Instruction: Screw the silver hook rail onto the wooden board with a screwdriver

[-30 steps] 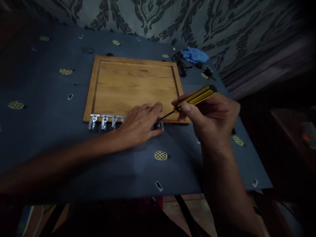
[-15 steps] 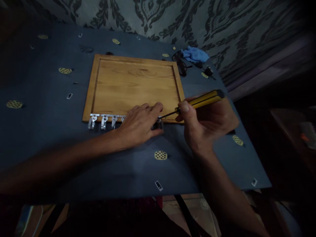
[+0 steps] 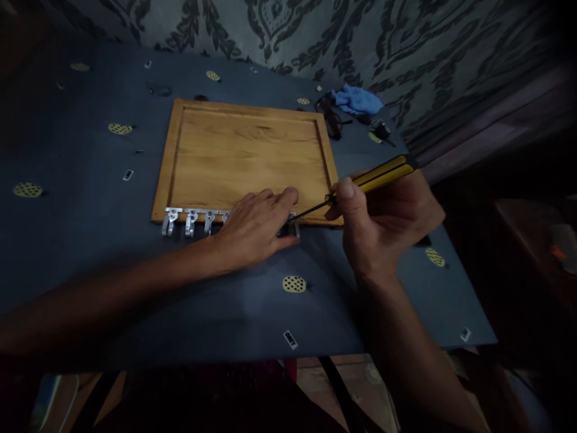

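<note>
A framed wooden board point(image 3: 252, 156) lies on the table, a metal hook rail point(image 3: 210, 221) with several hooks along its near edge. My left hand point(image 3: 256, 227) is laid over the rail's right part, its thumb and fingers closed about the hook there; it hides the middle of the rail. In my right hand point(image 3: 383, 225) is a screwdriver with a yellow and black handle point(image 3: 383, 174). The shaft slants down left, and its tip meets the rail's right end beside my left fingers. Whether a screw sits under the tip is too small to tell.
Behind the board's right corner lie dark-framed glasses point(image 3: 334, 125), a blue cloth point(image 3: 357, 99) and a bunch of keys point(image 3: 379, 128). A small screw point(image 3: 139, 151) rests left of the board. A patterned wall point(image 3: 297, 36) borders the table's point(image 3: 216, 325) far side.
My right hand and the screwdriver's handle have shifted slightly right, and the handle has turned a little. The tip stays at the rail's right end. My left hand holds its place.
</note>
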The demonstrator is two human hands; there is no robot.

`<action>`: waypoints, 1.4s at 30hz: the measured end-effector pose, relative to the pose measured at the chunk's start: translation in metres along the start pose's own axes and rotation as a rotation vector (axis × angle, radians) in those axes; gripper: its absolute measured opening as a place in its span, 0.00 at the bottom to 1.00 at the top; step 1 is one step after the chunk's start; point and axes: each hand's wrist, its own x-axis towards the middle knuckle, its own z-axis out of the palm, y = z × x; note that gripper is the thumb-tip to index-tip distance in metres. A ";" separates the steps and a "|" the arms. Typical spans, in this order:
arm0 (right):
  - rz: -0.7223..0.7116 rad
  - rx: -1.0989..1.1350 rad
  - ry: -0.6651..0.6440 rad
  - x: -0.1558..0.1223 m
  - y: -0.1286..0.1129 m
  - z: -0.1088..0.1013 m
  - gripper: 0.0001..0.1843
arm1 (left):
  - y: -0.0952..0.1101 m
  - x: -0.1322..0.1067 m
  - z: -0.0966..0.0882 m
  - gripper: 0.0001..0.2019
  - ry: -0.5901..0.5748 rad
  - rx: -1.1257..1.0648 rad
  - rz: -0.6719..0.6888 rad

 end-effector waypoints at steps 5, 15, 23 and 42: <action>-0.005 0.019 -0.021 -0.001 0.004 0.002 0.10 | 0.000 0.000 0.000 0.24 -0.013 0.009 -0.005; 0.054 0.089 -0.185 0.009 0.001 -0.009 0.10 | 0.001 0.001 -0.002 0.25 -0.047 0.000 -0.019; 0.119 0.181 -0.290 0.017 -0.008 -0.017 0.10 | 0.001 0.000 0.000 0.25 -0.020 -0.010 -0.002; 0.100 0.074 -0.172 0.009 0.001 -0.008 0.09 | 0.000 0.001 0.001 0.25 -0.016 0.000 0.000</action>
